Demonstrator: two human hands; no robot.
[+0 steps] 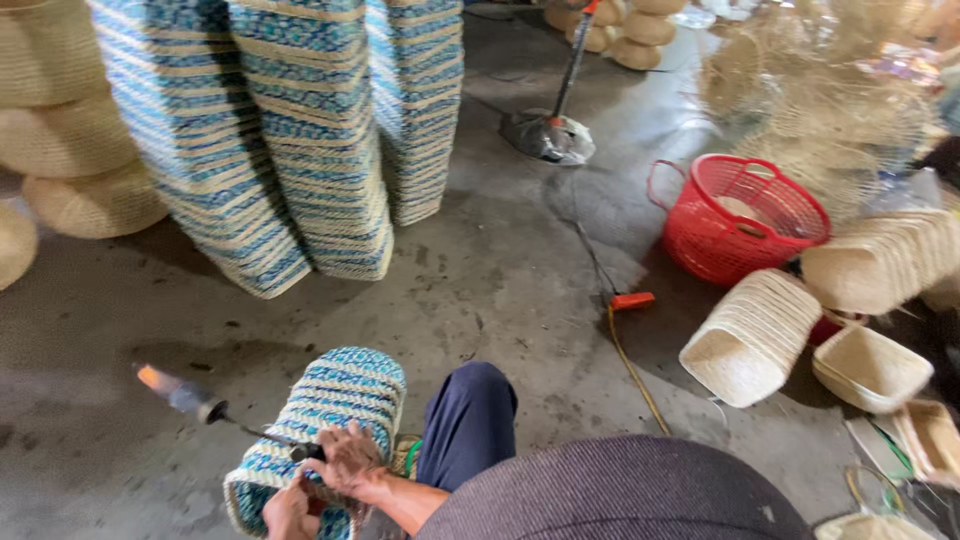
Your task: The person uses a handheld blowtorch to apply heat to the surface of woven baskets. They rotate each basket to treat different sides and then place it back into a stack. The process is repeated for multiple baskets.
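While both hands grip it, the blue-and-straw woven basket [325,420] lies on its side by the knee [468,415]; right hand [350,465] clamps a lit torch [190,398], left hand [290,512] holds the rim. Matching stacks [290,130] stand behind, red plastic basket [745,215] right

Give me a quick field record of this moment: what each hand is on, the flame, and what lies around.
left hand: on the lower edge of the blue-and-cream woven basket
right hand: grip closed on the slim metal torch
flame: lit, orange tip pointing away from the basket
behind: tall stacks of matching blue-and-cream baskets
right side: red plastic basket, stacked plain straw baskets
floor: bare concrete
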